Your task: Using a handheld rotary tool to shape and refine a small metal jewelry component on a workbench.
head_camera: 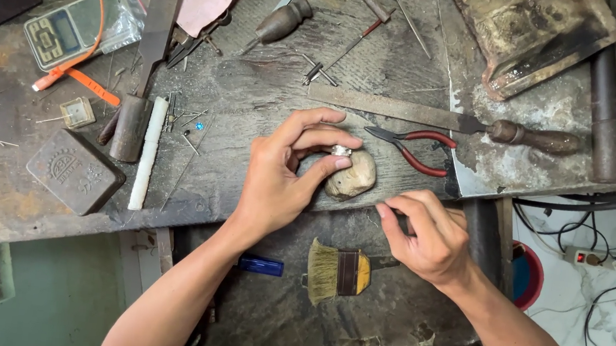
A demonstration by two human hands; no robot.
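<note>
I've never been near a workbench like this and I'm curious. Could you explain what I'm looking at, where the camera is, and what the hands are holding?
The single picture comes from a camera worn on the person's head, looking down at their own bare arms over a worn, dark workbench.

The left hand pinches a small silvery piece at its fingertips, right above a pale rounded lump resting on the bench. The right hand is curled closed, but what it grips is hidden.

Around them lie red-handled pliers, a long flat file with a wooden handle, a bristle brush on the lower shelf, a small digital scale, a white stick and a dark metal block.
</note>
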